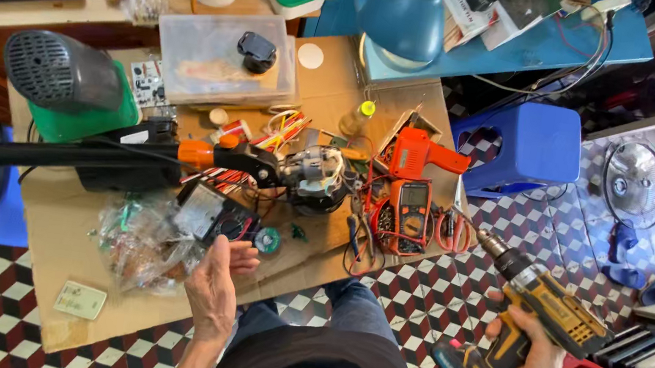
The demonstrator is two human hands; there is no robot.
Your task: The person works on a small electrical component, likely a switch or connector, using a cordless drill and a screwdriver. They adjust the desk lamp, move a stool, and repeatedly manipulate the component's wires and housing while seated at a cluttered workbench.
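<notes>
Right hand (537, 363) gripping chunky yellow drill (526, 323)

multimeter screen (413, 194): grey rectangle, on my orange meter, mid-table
clear lidded box (221, 58): table's far side
pale label card (81, 300): near cardboard corner

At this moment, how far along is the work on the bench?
Done: little can be confirmed; the motor unit on its long pole lies on the cardboard among loose wires, with an orange multimeter beside it. In hand: the right hand grips a yellow drill off to the side, over the floor; the left hand rests at a black meter. Left: the drill has not reached the motor unit.
</notes>
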